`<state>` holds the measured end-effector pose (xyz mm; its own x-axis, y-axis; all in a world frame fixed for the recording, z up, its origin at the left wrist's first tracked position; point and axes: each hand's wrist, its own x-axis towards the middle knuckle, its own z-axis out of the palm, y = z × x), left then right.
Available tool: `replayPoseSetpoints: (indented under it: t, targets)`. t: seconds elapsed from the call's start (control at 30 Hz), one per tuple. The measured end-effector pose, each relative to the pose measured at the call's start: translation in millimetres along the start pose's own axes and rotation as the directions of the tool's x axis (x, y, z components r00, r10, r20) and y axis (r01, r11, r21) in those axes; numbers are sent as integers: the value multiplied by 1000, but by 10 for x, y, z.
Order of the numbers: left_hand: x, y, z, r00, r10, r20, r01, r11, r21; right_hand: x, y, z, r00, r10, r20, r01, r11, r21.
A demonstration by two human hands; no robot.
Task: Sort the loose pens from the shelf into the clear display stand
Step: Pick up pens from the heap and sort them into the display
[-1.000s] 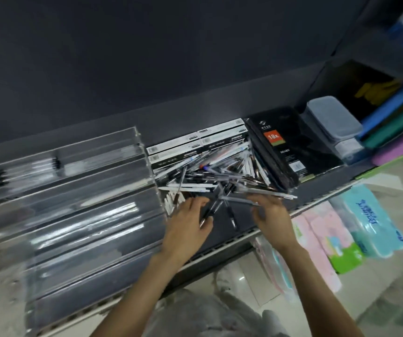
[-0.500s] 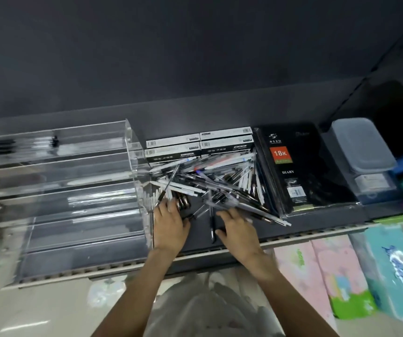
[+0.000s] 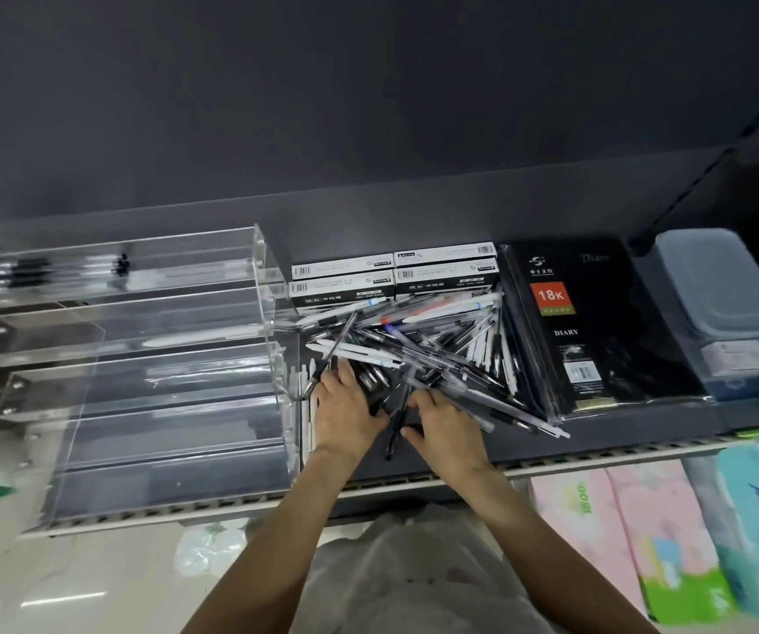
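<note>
A heap of loose pens [image 3: 432, 340], black, white and clear, lies on the dark shelf [image 3: 620, 437]. To its left stands the tiered clear display stand [image 3: 140, 313]. A few black pens [image 3: 25, 267] lie in its top tier and a white pen [image 3: 194, 341] in the second. My left hand [image 3: 345, 414] rests palm down on the heap's near left edge, fingers stretched over black pens. My right hand [image 3: 448, 430] is at the near middle of the heap. Its thumb and forefinger pinch a black pen [image 3: 395, 434] that points toward me.
Black-and-white pen boxes [image 3: 396, 274] line the back behind the heap. A wrapped black diary [image 3: 597, 331] lies to the right, then a grey lidded plastic box [image 3: 716, 286]. Pastel packets [image 3: 620, 533] sit below the shelf's front edge.
Both hands have drawn back from the heap's middle to its near edge and come closer together. The black pen now stands between them. My view has swung to face the shelf squarely.
</note>
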<state>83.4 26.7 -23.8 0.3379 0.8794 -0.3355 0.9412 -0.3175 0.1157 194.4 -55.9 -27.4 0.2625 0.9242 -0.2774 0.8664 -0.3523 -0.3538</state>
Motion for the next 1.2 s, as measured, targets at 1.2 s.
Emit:
replayPoseSetpoints:
  t: [1.2]
  targets:
    - [-507, -120, -371, 822, 375, 428, 495, -97, -864, -159, 411, 54, 968, 142, -207, -23, 872, 489]
